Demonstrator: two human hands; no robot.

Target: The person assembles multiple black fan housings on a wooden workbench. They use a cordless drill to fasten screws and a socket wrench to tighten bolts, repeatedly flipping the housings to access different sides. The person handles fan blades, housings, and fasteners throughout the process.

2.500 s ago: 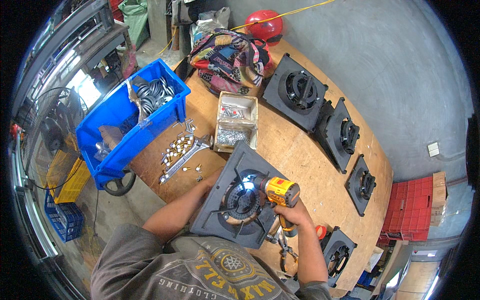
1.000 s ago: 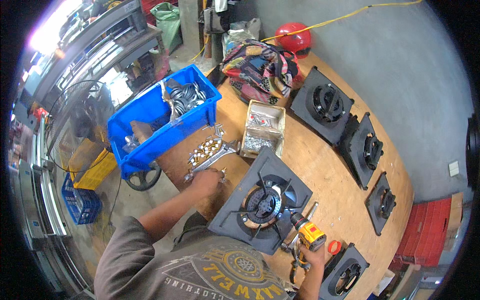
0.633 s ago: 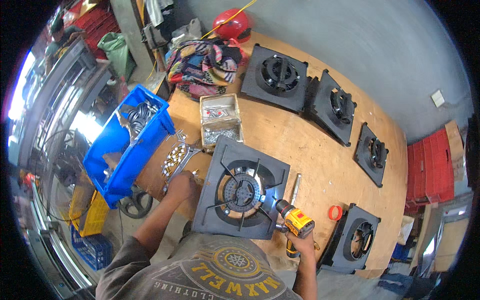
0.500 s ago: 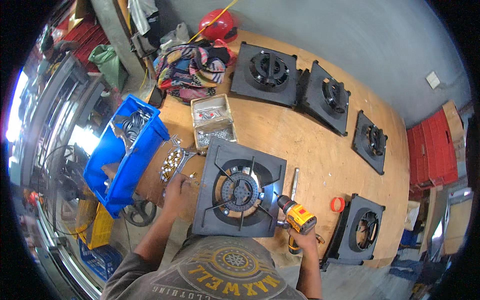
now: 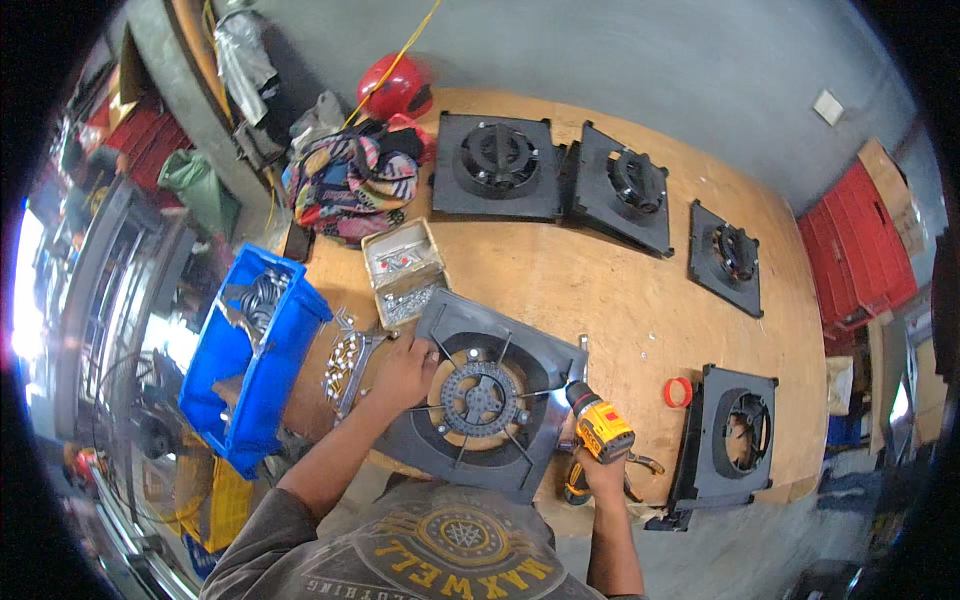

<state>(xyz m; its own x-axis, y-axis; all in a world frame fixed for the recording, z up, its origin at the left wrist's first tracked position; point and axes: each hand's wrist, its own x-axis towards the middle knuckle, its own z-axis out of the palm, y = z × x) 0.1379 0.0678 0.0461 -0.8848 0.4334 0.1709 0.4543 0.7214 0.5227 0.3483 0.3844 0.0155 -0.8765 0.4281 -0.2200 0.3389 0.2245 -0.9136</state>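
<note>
A black gas stove (image 5: 545, 372) with a round burner (image 5: 480, 400) and thin pan-support arms lies at the near table edge, against my shirt. My left hand (image 5: 405, 375) is closed at its left rim, with the fingertips curled over the top plate; part of the grip is hidden. At the stove's right side, my right hand (image 5: 603, 478) grips a yellow-and-black cordless drill (image 5: 603, 428). Its nose points up-left towards the stove's right edge, where a bright light spot shows. Left of the stove lie small brass-and-white fittings (image 5: 342, 362) and a silver forked metal tool (image 5: 362, 368).
A blue bin (image 5: 240, 440) of metal parts stands left, beside a two-part tray (image 5: 405, 268) of screws. Several black stove bodies (image 5: 500, 205) stand along the back and right. A red ring (image 5: 678, 392), bundled patterned cloth (image 5: 350, 185) and a red helmet (image 5: 395, 88) are also there.
My left hand has moved right, from beside the loose fittings onto the stove's left rim. The stove has turned slightly clockwise. The drill stays in my right hand near the stove's right edge.
</note>
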